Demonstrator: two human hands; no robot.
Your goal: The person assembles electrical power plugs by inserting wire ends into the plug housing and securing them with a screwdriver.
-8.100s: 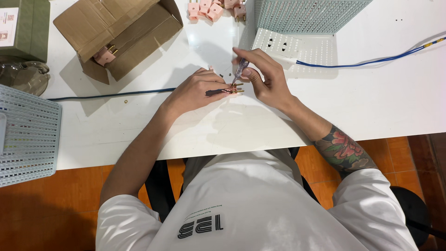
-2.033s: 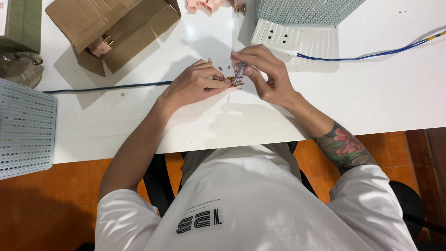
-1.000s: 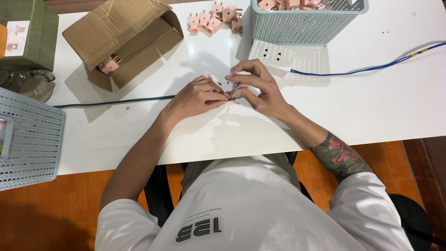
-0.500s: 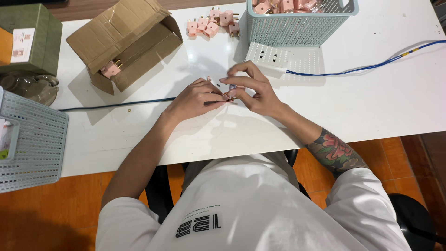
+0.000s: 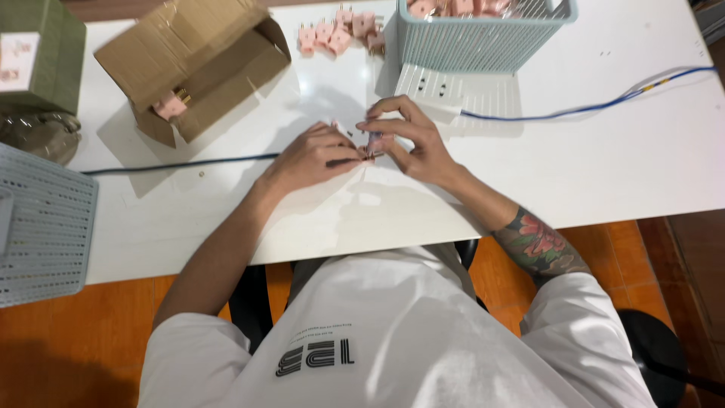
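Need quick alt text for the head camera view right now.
Both hands, left hand and right hand, pinch a small part together over a white table. A cardboard box, blue basket and pink plugs sit behind.

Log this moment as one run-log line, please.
left hand: pinching small pink plug part | right hand: gripping same part | surface: white table | nearby: open brown cardboard box, light-blue plastic basket

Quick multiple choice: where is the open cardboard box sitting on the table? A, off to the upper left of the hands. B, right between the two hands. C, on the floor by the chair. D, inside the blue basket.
A: the cardboard box lies open on the white table, up and to the left of the left hand and the right hand.
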